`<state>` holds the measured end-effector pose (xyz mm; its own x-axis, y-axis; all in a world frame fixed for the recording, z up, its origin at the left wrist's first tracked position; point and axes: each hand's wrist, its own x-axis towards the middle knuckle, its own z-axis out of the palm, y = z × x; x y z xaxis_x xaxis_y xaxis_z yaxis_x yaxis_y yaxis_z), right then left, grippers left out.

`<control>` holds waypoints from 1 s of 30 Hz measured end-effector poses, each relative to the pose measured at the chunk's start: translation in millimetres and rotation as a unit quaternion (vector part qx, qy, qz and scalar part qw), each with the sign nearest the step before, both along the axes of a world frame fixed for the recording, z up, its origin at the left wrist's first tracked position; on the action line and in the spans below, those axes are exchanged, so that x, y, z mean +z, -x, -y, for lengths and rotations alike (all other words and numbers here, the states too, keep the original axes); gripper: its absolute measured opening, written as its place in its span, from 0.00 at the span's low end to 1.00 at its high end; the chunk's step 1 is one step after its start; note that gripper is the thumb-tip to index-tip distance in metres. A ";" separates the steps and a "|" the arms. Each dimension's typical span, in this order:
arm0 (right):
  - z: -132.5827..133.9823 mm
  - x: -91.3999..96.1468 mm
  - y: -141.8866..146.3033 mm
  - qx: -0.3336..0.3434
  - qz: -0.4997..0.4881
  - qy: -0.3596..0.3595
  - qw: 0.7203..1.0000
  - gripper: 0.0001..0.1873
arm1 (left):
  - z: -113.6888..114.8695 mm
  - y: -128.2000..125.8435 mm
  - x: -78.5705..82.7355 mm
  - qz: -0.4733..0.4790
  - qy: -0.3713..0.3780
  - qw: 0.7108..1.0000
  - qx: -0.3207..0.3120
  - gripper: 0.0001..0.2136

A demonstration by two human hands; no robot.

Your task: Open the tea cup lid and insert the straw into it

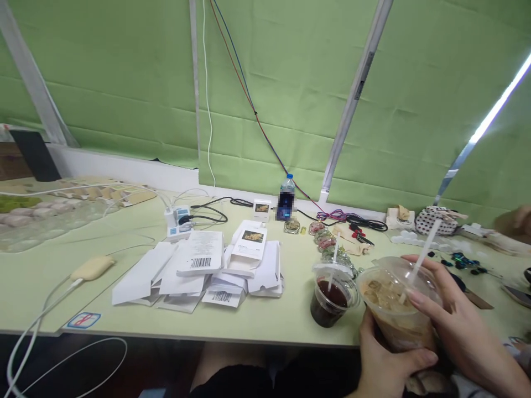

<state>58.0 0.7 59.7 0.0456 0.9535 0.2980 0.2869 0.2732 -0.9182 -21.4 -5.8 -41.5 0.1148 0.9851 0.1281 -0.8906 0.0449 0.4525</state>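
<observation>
The bottom edge cuts off both wrists, and the two hands hide the lower half of the iced coffee cup (394,315). The left hand (384,367) is clamped around its base from below. The right hand (458,323) wraps its far side, with the fingers curled over the domed lid. The cup is clear, thin plastic holding pale brown liquid and ice. It is held just above the near edge of the table (265,318), towards the right, and a white straw (427,243) rises tilted out of it.

Just left of it stands a shorter clear cup of dark drink (329,301), with its own straw. Farther left, flat white cartons (207,271) lie in a loose heap, some showing barcodes. A smooth beige power bank (92,267) trails a white cable.

Behind these are a power strip (178,218), a water bottle (287,198) with its label blurred out, and a polka-dot pouch (435,220). The small beads around it are hard to make out. Another person's hand (516,221) is cut off at the right edge. Creased green blinds (290,83) fill the back.
</observation>
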 end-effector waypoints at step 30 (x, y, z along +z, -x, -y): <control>-3.7 24.5 19.8 -0.019 0.101 -0.016 0.995 0.31 | 10.9 3.5 28.6 0.079 0.046 0.996 -0.010 0.44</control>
